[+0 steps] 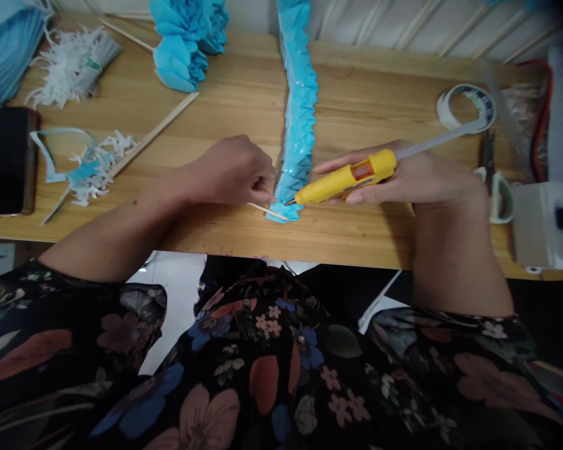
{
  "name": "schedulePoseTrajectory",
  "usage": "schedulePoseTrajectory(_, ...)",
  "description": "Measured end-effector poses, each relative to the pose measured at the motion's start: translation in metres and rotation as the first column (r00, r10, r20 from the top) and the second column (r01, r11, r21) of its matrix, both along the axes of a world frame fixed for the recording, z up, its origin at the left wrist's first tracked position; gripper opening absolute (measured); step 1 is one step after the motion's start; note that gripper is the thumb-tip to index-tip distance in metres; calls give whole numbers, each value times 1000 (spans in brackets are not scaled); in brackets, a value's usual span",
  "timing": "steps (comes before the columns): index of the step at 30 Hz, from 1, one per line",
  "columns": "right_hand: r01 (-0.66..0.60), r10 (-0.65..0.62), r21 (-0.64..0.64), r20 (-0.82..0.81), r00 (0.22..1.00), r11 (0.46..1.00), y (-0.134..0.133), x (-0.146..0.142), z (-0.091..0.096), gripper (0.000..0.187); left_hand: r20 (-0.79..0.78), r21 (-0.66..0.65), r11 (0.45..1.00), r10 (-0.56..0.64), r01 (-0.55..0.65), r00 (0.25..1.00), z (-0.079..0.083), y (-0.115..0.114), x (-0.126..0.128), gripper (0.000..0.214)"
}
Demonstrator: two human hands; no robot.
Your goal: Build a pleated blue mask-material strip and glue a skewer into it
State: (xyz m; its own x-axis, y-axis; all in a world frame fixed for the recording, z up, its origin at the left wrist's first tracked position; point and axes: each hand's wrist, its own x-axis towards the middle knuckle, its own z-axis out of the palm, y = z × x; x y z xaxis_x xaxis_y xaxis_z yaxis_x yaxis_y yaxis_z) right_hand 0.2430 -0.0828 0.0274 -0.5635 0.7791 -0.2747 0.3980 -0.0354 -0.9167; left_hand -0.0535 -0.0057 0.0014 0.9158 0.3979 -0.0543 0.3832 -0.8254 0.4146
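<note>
My left hand (237,170) is closed at the near end of a long pleated blue paper strip (298,125), beside its left edge. A thin wooden stick (276,215) comes out from under those fingers, its tip lying across the strip's end. What the fingertips press on is partly hidden. Wrapped around a yellow glue gun (347,180), my right hand (398,178) points the nozzle left and down. The nozzle tip meets the strip just above the stick. A clear glue stick (438,139) protrudes from the gun's back.
Blue paper flowers (181,50) on sticks, a white fringed bundle (82,62) and a phone (7,161) lie left. A fringed piece on a stick (94,164) is near my left forearm. Tape (466,107), scissors (500,197) and a white box (544,225) are right.
</note>
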Motion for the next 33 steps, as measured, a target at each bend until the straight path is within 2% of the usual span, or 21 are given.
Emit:
schedulePoseTrajectory(7,-35,36,-11,27,999,999,3,2,-11,68,-8,18,1000,-1,1,1000,1,0,0,29)
schedulePoseTrajectory(19,-65,64,27,42,997,998,4,4,-11,67,26,0,1000,-17,17,1000,0,2,-2,31)
schedulePoseTrajectory(25,-66,65,1,96,993,998,3,7,-2,70,9,-17,1000,3,-3,1000,0,1,-1,28)
schedulePoseTrajectory(28,1,-5,39,88,996,999,1,10,5,65,18,-10,1000,7,-7,1000,0,0,0,27)
schedulePoseTrajectory(31,81,-81,6,28,996,997,0,12,9,63,32,-7,1000,-1,1,999,1,-1,0,28)
schedulePoseTrajectory(33,85,-85,-14,21,996,996,-1,12,9,63,42,-4,1000,-1,2,999,0,-1,0,30)
